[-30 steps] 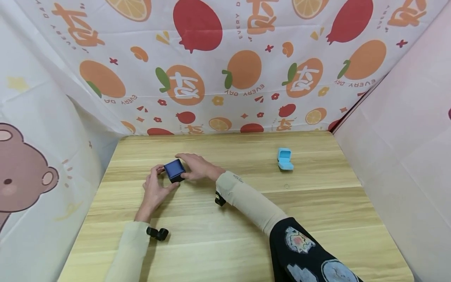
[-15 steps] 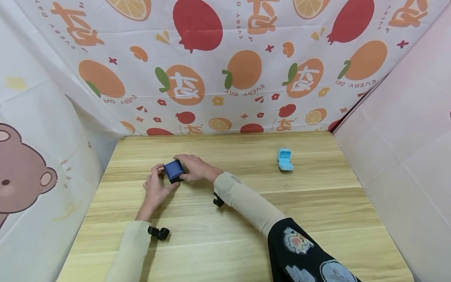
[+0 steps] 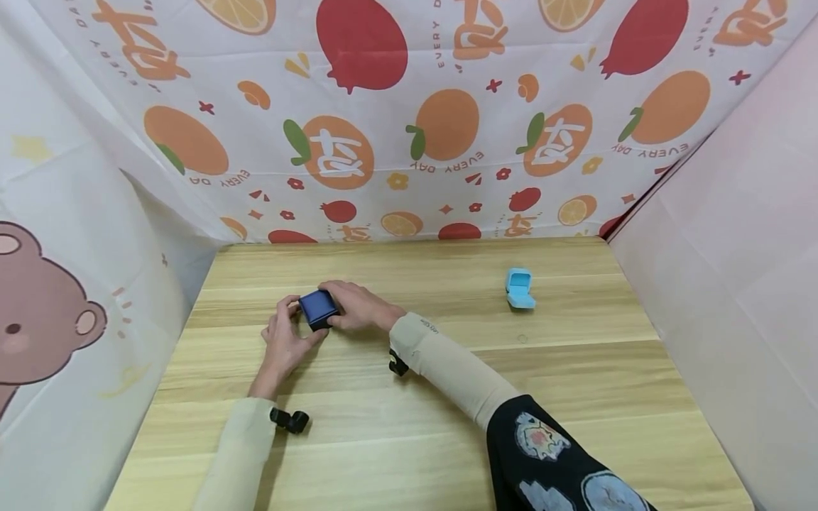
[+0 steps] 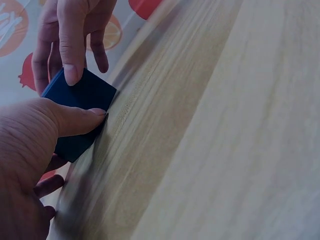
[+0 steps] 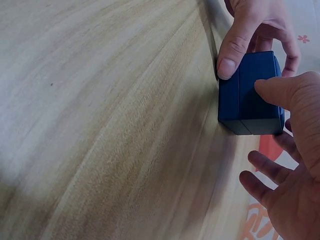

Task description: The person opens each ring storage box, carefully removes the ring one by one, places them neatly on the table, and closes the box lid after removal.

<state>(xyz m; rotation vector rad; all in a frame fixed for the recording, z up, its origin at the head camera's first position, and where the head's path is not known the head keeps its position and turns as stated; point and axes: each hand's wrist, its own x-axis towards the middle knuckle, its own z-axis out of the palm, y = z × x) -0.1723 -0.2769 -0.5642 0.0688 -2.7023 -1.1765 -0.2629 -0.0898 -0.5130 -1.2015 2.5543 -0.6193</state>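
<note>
A small dark blue jewelry box (image 3: 319, 308) stands shut on the wooden table, left of the middle. My left hand (image 3: 285, 345) pinches its lower part from the near left, thumb on the side close to the tabletop. From the right, my right hand (image 3: 360, 306) grips the upper part, its thumb on the lid (image 5: 260, 95). A seam between lid and base shows in the right wrist view. The left wrist view has both thumbs on the same face of the box (image 4: 82, 95). What the box contains is hidden.
Farther right on the table (image 3: 447, 426) stands a light blue ring box (image 3: 520, 288) with its lid up. A faint, thin ring shape (image 3: 522, 339) lies in front of it. A fruit-print cloth (image 3: 396, 142) hangs behind the table's back edge; pale cloths hang at both sides.
Both hands keep hold of the dark blue box, which stays in place and shut. The whole head view has shifted very slightly.
</note>
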